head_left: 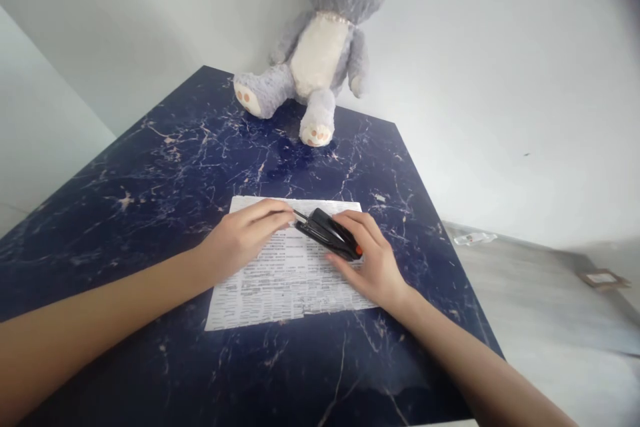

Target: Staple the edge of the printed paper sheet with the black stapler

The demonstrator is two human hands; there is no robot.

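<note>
A black stapler (327, 235) with an orange-red spot at its rear is held above printed sheets of paper (270, 287). My right hand (373, 257) grips its rear end, thumb below and fingers over the top. At the front, the stapler's top part stands apart from its lower part. My left hand (255, 230) is closed in a pinch at that front end, on a thin dark strip (300, 215) that reaches toward the stapler. Whether this strip is a row of staples or part of the stapler, I cannot tell.
The papers lie on a dark blue marbled table (165, 213). A grey and white teddy bear (320, 57) sits at its far end against the wall. On the floor to the right are a clear plastic item (475, 238) and a small brown object (603, 278).
</note>
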